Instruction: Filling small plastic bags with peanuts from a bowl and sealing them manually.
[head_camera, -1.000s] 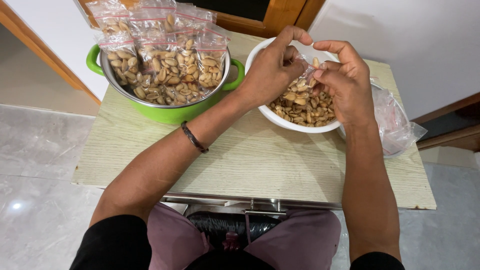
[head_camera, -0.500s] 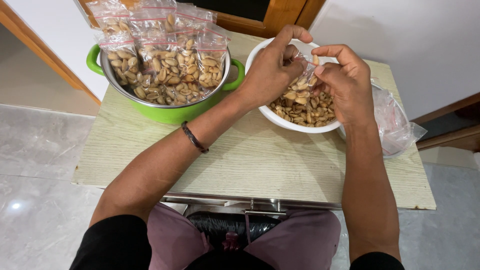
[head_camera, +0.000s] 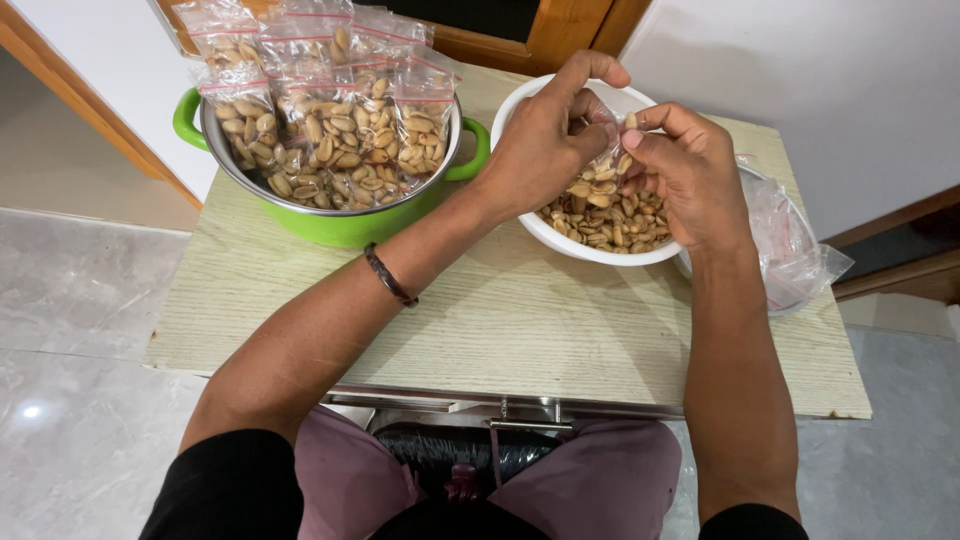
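— Hands first: what are they doing?

— Both hands meet over the white bowl (head_camera: 540, 228). The left hand (head_camera: 545, 140) pinches the top of a small clear plastic bag (head_camera: 603, 165) between thumb and fingers; the right hand (head_camera: 685, 170) grips the same bag from the other side, with a peanut (head_camera: 630, 122) nipped at its fingertips right by the bag's mouth.

— And where is the bag?

— Hanging between the two hands, partly filled with peanuts, its bottom just above the loose peanuts (head_camera: 610, 220) in the bowl. I cannot tell if it touches them.

— Where does the bowl sit?

— Toward the far right of the pale wood-grain surface (head_camera: 500, 320). Beside it, at the far left corner, stands a green pot (head_camera: 340, 225) crammed with filled bags (head_camera: 330, 110) of peanuts, each with a red strip at the top.

— Anything at the right edge?

— A heap of empty clear bags (head_camera: 790, 245), just behind the right wrist. A dark bracelet (head_camera: 389, 276) circles the left forearm.
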